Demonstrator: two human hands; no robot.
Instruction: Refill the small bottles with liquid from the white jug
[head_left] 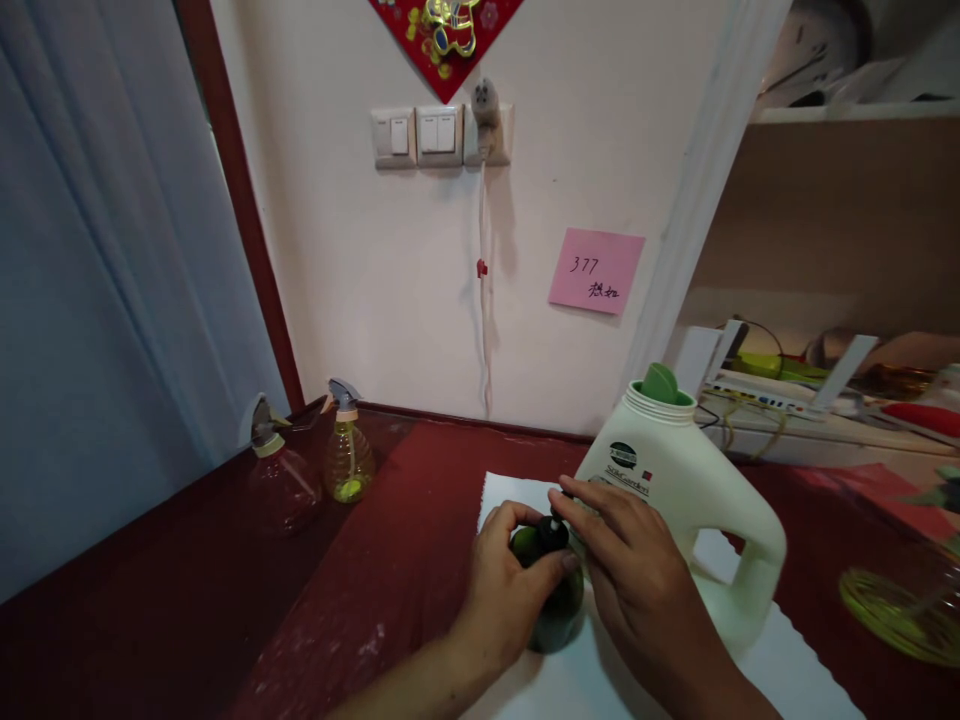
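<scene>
So the left hand [501, 592] is wrapping its fingers around a dark green bottle [556, 606] that's standing on a white sheet [504, 494] on the red table [390, 560]. The right hand [637, 572] is pinching the black pump cap [553, 532] on top with its fingertips. A white detergent jug [679, 480] is sitting right behind it, and two spray bottles [347, 456] are hanging out off to the left.
</scene>
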